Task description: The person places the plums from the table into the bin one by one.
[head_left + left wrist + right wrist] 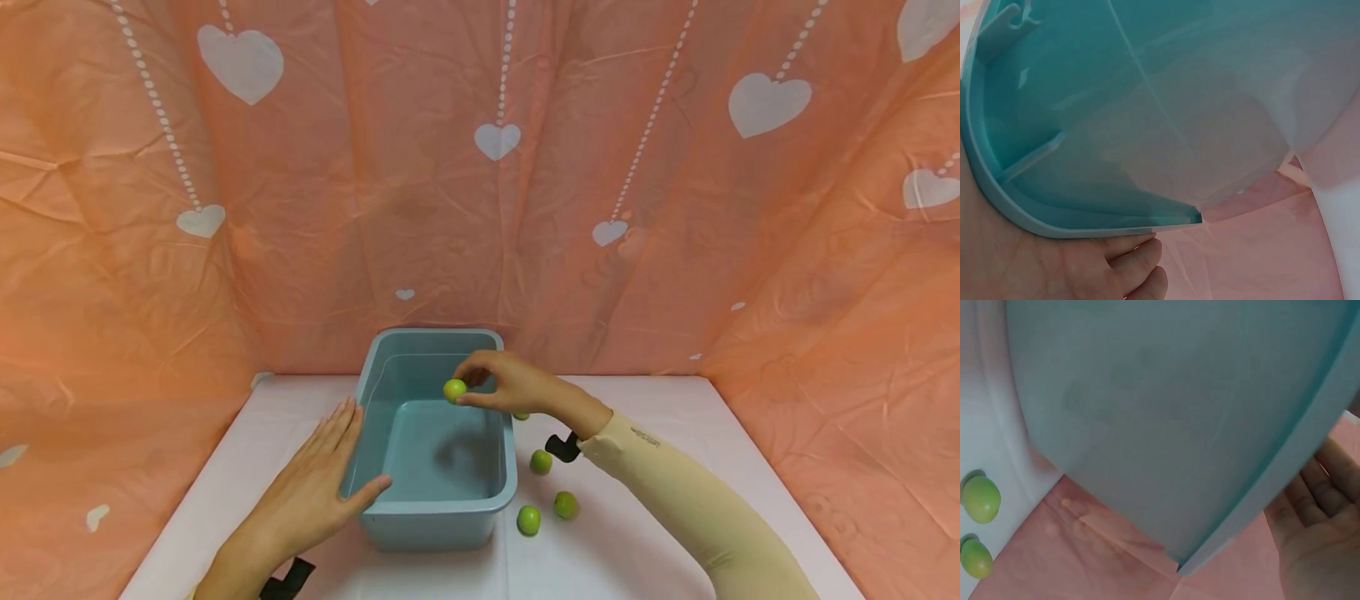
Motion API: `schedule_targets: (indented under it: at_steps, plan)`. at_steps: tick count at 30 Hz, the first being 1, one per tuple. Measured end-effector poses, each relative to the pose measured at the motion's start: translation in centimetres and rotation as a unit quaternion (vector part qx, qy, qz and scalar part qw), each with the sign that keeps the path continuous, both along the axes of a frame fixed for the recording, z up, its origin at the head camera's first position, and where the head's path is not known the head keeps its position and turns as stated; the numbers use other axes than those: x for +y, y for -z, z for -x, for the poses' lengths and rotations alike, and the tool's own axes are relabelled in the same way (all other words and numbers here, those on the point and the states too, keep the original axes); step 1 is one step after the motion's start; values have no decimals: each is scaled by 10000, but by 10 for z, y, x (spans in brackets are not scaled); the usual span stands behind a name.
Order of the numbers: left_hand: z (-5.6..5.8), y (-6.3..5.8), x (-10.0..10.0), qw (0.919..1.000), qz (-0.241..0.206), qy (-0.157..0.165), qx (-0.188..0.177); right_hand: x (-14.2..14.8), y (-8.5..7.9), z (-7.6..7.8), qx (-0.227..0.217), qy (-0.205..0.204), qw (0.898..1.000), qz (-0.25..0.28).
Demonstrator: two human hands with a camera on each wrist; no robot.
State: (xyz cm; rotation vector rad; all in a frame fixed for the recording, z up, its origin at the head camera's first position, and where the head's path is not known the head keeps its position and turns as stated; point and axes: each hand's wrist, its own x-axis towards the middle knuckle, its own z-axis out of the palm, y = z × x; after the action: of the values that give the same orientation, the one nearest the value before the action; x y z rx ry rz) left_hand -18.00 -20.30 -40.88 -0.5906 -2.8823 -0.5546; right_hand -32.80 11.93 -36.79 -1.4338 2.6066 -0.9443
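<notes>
A small round green fruit (454,391) is pinched between the thumb and fingers of my right hand (510,383), above the inside of a blue-grey plastic basin (438,507). No fruit shows on the basin's floor. My left hand (318,479) lies with straight fingers along the basin's left rim, its thumb reaching over the near left corner. From the left wrist, the palm and fingertips (1138,265) show against the rim's underside. In the right wrist view, the hand (1319,528) appears beyond the basin's rim, and the pinched fruit is out of sight.
Right of the basin, several more green fruits (528,521) lie on the white tabletop (622,533); one is partly hidden behind the right hand and wrist. An orange-pink sheet with white hearts (420,208) hangs behind the table and along both sides.
</notes>
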Motion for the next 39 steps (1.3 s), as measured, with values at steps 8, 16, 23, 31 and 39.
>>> schedule_targets:
  at_steps: [8,16,23,31,39]
  plan:
    - [-1,0,0,10000,-18,7,49,-16,2,4,-229,-184,9990,-326]
    - [-1,0,0,9999,7,9,151,-30,5,7,-254,-350,9974,-572]
    - [-1,0,0,9998,18,8,177,-42,9,10,-355,-507,9948,-808]
    - [0,1,0,9998,-11,29,212,-53,11,13,-350,-523,9919,-1100]
    - [0,1,0,9998,3,41,197,-60,13,16,-560,-622,9871,-1363]
